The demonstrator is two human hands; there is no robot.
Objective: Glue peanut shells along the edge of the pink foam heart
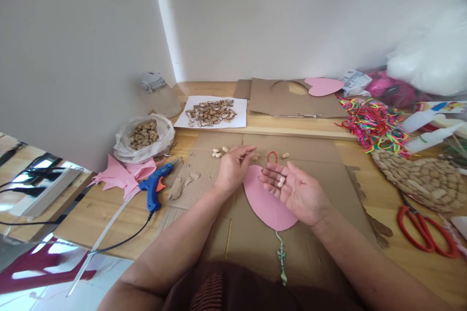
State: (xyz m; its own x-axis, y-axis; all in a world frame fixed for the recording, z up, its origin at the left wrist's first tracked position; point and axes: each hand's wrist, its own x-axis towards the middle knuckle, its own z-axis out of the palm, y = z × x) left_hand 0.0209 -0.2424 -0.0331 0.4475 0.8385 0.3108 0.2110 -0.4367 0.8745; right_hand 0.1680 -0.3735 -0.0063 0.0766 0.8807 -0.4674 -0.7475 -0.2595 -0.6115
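A: Peanut kernels (280,182), small and pale, lie on the fingers of the right hand (297,192), which is turned palm up, its grip slack and clenched on nothing.

B: Where is that hand?

A: Over the upper right part of the flat pink oval foam cut-out (264,204) that lies on the brown corrugated cardboard sheet (237,233). A green knotted cord (281,257) trails from the cut-out toward 6 o'clock, and a small red loop (272,156) sits at its 12 o'clock end.

B: And the left hand?

A: The left hand (233,167) rests at 10 o'clock from the cut-out, fingers loosely curled and reaching toward 2 o'clock; whether its grip holds anything I cannot tell. A few unshelled pale peanuts (219,152) lie just beyond it at 11 o'clock.

B: What else is on the wooden tabletop (91,214)?

A: At 9 o'clock from the hands, a blue hot-glue gun with an orange trigger (155,187) beside pink foam scraps (120,175). At 3 o'clock, red-handled scissors (425,231) and a round woven mat (419,180). Farther, at 10 o'clock, a clear plastic bag of peanuts (144,136); at 11 o'clock a white paper sheet heaped with broken shells (211,112); at 1 o'clock a pink foam heart (323,86) on cut cardboard, and a tangle of neon strings (372,124).
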